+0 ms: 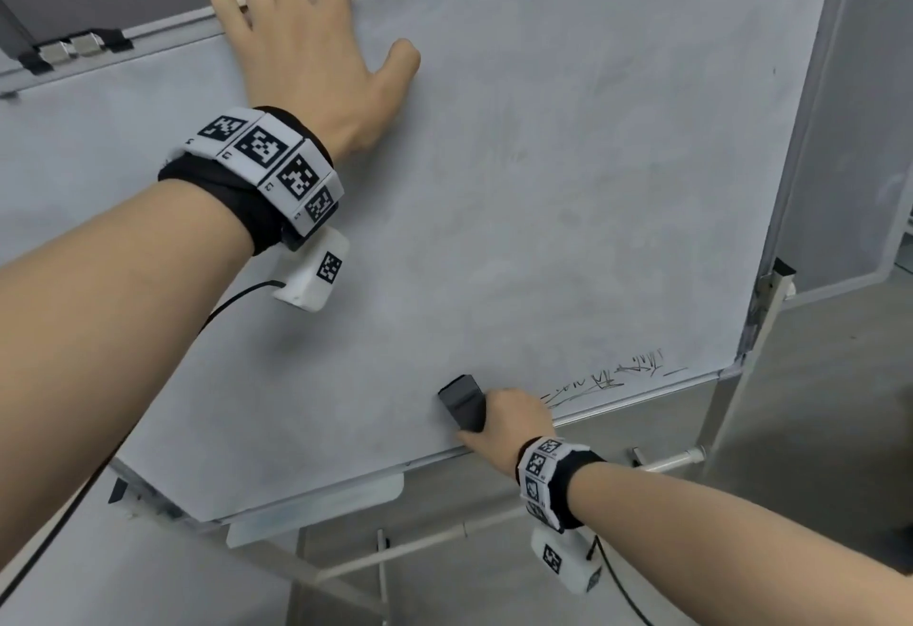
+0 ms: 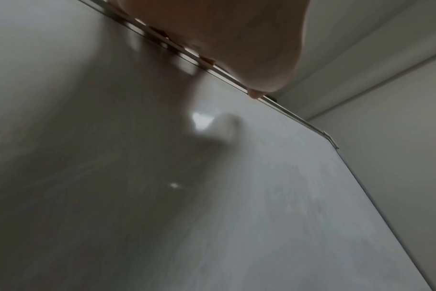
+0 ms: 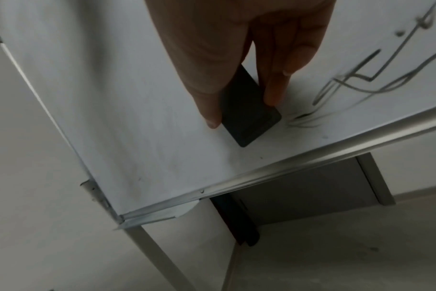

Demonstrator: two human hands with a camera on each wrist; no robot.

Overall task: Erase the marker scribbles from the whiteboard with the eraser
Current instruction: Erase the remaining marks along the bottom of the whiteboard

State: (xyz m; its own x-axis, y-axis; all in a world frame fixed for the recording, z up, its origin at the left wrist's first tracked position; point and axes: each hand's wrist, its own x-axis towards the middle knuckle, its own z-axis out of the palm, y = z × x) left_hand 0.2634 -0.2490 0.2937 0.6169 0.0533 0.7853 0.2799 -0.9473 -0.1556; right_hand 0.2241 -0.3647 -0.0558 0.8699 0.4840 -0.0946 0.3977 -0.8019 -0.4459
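The whiteboard (image 1: 543, 156) (image 2: 261, 196) (image 3: 137, 118) stands tilted on its frame, smudged grey. Black marker scribbles (image 1: 607, 378) (image 3: 361, 78) run along its lower right edge. My right hand (image 1: 504, 420) (image 3: 242, 112) grips the black eraser (image 1: 462, 403) (image 3: 249, 118), thumb on one side and fingers on the other. The eraser lies flat on the board just left of the scribbles, near the bottom rail. My left hand (image 1: 306, 32) (image 2: 224, 39) rests its palm on the upper board, fingers hooked over the top edge and thumb spread on the surface.
A white tray (image 1: 316, 502) hangs under the bottom rail at the left. Metal stand legs (image 1: 761, 329) (image 3: 162, 259) hold the board at the right and below. Two clips (image 1: 69, 49) sit on the top rail at the far left. A grey floor lies beneath.
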